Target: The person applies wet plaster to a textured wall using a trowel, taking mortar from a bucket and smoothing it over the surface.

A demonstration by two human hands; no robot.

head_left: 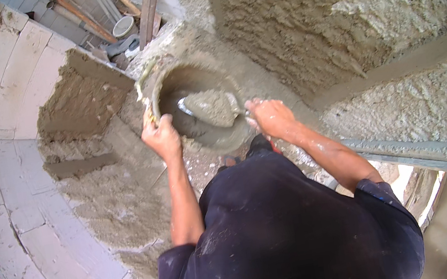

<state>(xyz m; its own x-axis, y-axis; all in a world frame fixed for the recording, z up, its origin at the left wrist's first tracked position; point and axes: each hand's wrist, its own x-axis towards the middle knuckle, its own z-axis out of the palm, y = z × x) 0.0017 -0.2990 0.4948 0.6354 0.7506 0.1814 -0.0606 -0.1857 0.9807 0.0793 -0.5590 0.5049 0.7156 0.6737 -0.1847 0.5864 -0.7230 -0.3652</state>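
A round, mortar-caked bucket sits below me, holding wet grey mortar. My left hand grips its left side at the rim, beside a pale, crusted piece that sticks up there. My right hand is closed on the handle of a trowel. The trowel's blade carries a mound of mortar over the bucket's inside, and some of its metal edge shows.
Pale block wall with grey render patches curves along the left. Rough rendered wall rises at right, above a grey metal beam. Long-handled tools, a white pail and wooden boards lie beyond the bucket.
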